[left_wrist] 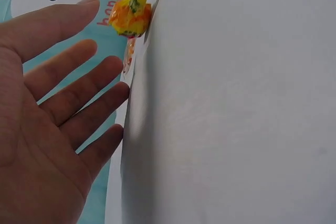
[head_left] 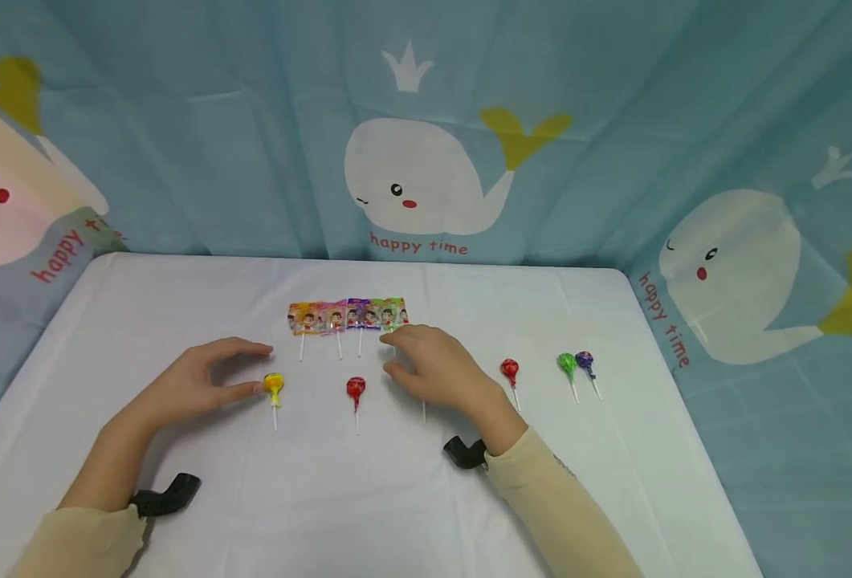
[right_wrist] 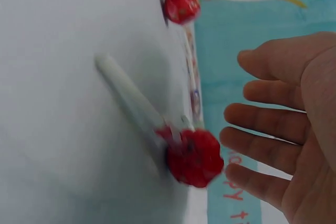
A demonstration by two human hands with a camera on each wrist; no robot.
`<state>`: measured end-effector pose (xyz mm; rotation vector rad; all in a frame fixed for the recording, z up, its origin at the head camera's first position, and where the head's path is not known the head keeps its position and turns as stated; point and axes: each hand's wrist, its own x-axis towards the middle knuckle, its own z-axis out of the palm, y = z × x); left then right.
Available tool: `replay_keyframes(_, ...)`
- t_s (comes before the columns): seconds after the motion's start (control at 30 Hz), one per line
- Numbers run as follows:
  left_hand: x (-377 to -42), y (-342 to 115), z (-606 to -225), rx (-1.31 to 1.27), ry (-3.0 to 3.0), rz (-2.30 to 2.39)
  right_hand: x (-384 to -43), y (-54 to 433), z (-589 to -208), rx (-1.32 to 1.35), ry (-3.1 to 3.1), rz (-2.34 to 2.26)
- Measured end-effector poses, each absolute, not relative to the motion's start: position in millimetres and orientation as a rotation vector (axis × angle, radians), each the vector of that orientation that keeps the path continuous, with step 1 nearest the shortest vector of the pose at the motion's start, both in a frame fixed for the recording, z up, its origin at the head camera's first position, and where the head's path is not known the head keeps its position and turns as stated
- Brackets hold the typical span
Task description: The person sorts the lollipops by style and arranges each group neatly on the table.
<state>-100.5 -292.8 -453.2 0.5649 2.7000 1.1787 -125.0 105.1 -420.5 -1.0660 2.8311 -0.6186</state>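
Note:
My left hand rests with spread, gently bent fingers left of a yellow lollipop; its thumb tip is close to the candy, and whether they touch I cannot tell. The left wrist view shows the palm holding nothing and the orange-yellow candy past the thumb. My right hand hovers over a lollipop whose white stick pokes out below it. From the right wrist, a red lollipop lies near the loose, extended fingers. Between both hands lies another red lollipop.
Several flat-wrapped lollipops form a row at the back of the white table. On the right lie a red lollipop, a green one and a purple one. A blue whale-print curtain hangs behind.

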Motion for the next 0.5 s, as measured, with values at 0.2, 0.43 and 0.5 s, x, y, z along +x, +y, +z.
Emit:
replay_keyframes(0.2, -86.1, -288.2, -457.5, 0.585, 2.733, 1.183, -116.1, 93.3, -422.5, -1.156, 2.829, -0.587)
replay_keyframes(0.43, -76.3, -285.1, -464.6, 0.614, 2.784, 1.205, -106.9, 81.1, -427.5, -1.21, 2.808, -0.643)
replay_keyframes(0.5, -75.5, -284.3, -466.9, 0.641, 2.8, 1.213, -105.0, 77.9, -430.2, -1.216, 2.809, -0.663)
